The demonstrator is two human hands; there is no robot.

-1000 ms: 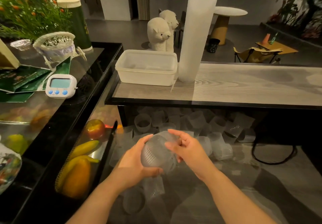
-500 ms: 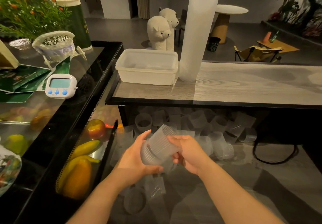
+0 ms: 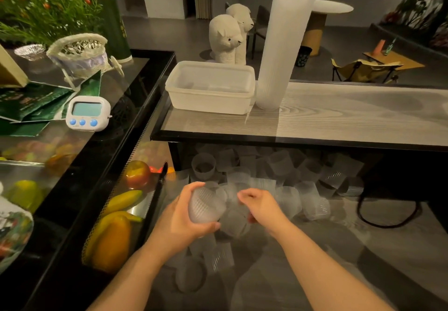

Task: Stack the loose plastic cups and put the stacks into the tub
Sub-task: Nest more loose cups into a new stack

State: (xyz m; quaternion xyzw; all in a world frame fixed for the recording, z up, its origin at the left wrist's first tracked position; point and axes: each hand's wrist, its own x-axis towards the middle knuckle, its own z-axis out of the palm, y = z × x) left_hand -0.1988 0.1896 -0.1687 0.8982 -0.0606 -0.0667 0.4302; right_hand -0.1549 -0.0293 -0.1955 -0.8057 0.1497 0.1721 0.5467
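My left hand (image 3: 179, 216) grips a short stack of ribbed translucent cups (image 3: 204, 205), its base turned toward me, low over the floor. My right hand (image 3: 263, 207) is just right of it, fingers curled on a second, motion-blurred cup (image 3: 234, 222). Several loose cups (image 3: 278, 163) lie scattered on the floor under the bench and around my hands. The white plastic tub (image 3: 206, 103) sits on the left end of the wooden bench, with a tall stack of cups (image 3: 283, 44) standing right beside it.
The wooden bench (image 3: 339, 121) juts out above the cups. A black counter (image 3: 135, 107) on the left carries a white timer (image 3: 87, 113), a basket and green papers. Fruit (image 3: 111, 235) lies in its lower shelf. A black cable (image 3: 388, 216) loops on the floor at right.
The two hands have come slightly apart. My left hand has turned its cups so the base faces me, and my right hand has drawn off to the right.
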